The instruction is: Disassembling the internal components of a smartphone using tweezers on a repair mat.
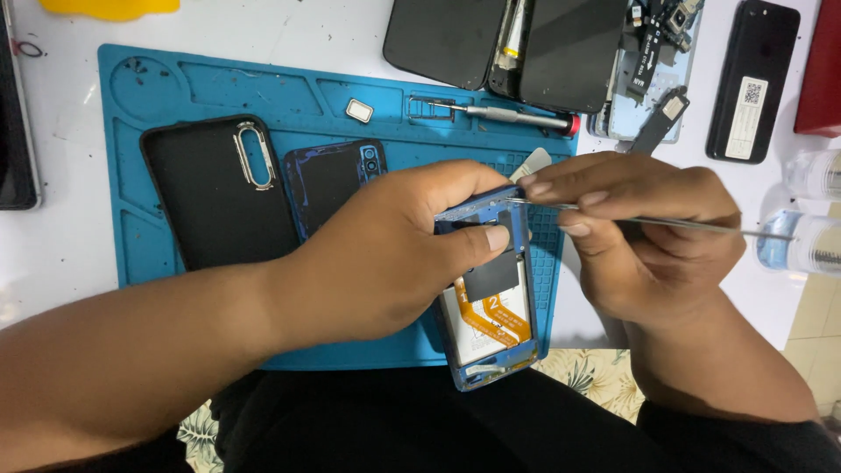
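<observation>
The person's left hand [385, 254] is clenched around an opened blue-framed smartphone with its back cover off [491, 302], thumb pressed across the upper part of it over a black inner plate. The phone is held tilted above the near right edge of a blue silicone repair mat [175, 79], its lower end showing an orange ribbon cable lying on a white battery. The right hand [648, 232] pinches a thin metal pair of tweezers [666, 223] between thumb and fingers, so that grip is closed on the tool; the tip of the tweezers touches the top edge of the phone's frame, just beside the left thumb.

On the mat, left of the hands, lies a black phone back cover with an oval silver camera ring [219, 193], and just right of it a dark blue glossy back panel [337, 180], partly hidden by the left hand. Farther back on the mat sit a small silver rectangular part [359, 109] and a slim silver screwdriver with a red end cap [512, 115].

On the white desk [61, 236] beyond the mat rest two dark phone screens [499, 39] side by side, with a black handset carrying a white sticker [752, 79] at far right. Clear plastic bottles [802, 241] stand at the right edge, near the tweezers' back end.
</observation>
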